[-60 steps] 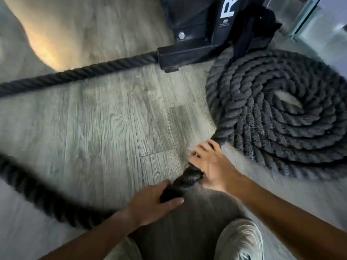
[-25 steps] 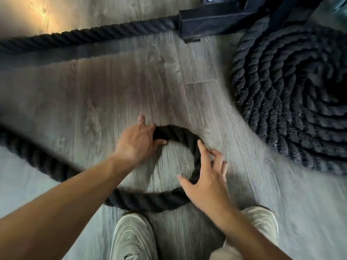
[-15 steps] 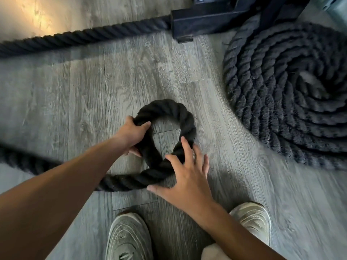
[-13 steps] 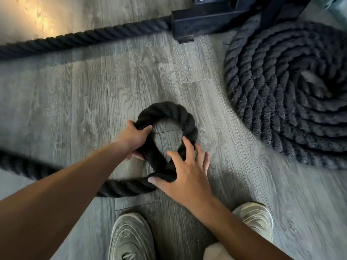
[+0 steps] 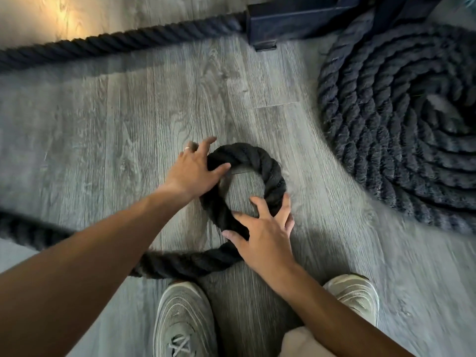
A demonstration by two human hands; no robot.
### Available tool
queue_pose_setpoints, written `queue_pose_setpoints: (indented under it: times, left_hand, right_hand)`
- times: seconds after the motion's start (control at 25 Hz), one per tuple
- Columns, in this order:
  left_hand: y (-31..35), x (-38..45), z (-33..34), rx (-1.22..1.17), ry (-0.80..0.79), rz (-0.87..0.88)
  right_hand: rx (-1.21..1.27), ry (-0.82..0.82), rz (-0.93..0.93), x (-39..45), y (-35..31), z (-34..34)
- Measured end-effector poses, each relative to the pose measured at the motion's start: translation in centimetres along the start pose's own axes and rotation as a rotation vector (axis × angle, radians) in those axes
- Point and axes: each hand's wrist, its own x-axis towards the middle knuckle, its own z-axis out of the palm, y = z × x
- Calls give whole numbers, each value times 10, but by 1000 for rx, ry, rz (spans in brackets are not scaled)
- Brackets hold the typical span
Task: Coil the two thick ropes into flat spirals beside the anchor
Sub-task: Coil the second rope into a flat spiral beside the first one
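A thick black rope [image 5: 268, 171] forms one small closed loop on the grey wood floor in front of me. Its tail [image 5: 185, 262] runs off to the left under my forearm. My left hand [image 5: 193, 171] rests on the loop's upper left with fingers spread, the thumb over the rope. My right hand [image 5: 262, 235] presses flat on the spot where the loop closes at the bottom, fingers splayed. A finished flat spiral of rope [image 5: 401, 130] lies at the right, next to the black anchor frame [image 5: 296, 19] at the top.
A straight stretch of rope [image 5: 116, 43] runs from the anchor to the left edge along the top. My two pale sneakers [image 5: 185, 318] [image 5: 355, 297] stand just below the loop. Bare floor [image 5: 128, 130] lies between the loop and the straight rope.
The rope end has been bent round into a small closed loop. My left hand has let go its grip and now lies open on the loop's upper left; my right hand stays on the crossing.
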Motion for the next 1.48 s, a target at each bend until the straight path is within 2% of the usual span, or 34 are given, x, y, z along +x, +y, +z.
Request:
queue_pose_setpoints:
  times: [0.12, 0.24, 0.36, 0.52, 0.6, 0.68, 0.76, 0.88, 0.96, 1.04, 1.16, 1.2, 1.28, 1.36, 1.48]
  left_hand:
    - [6, 28, -6, 4, -62, 298]
    - [11, 37, 0, 227, -109, 418]
    - [17, 22, -3, 314, -62, 306]
    - [-3, -25, -6, 16, -6, 27]
    - [-9, -52, 1, -113, -3, -46]
    - [-8, -65, 11, -136, 27, -75]
    - [-7, -63, 18, -180, 65, -83]
    - [-10, -55, 21, -347, 44, -126]
    - [-11, -55, 25, -382, 42, -151]
    - [-7, -57, 25, -406, 35, -179]
    - [-3, -50, 12, -462, -17, -255]
    - [-3, -44, 5, -385, -59, -257]
    - [-1, -28, -9, -85, -162, -231]
    - [7, -7, -20, 187, -160, -204]
    - [23, 25, -30, 247, -83, -78]
  right_hand:
    - [89, 4, -20, 2, 6, -1]
    - [92, 25, -62, 11, 19, -8]
    - [77, -66, -143, 34, 44, -35]
    - [-8, -199, -394, 73, 76, -88]
    - [-82, -273, -483, 89, 79, -106]
    - [-95, -279, -500, 93, 81, -114]
    - [69, -134, -375, 74, 82, -101]
    - [424, 174, 150, 13, 66, -41]
    - [528, 218, 408, -15, 41, -7]
    - [593, 291, 495, -14, 27, 8]
    - [609, 373, 517, 3, 22, 5]
    - [588, 385, 549, 9, 22, 3]
    - [582, 368, 655, 21, 20, 2]
    - [569, 369, 648, 28, 19, 0]
    - [575, 393, 610, 33, 23, 0]
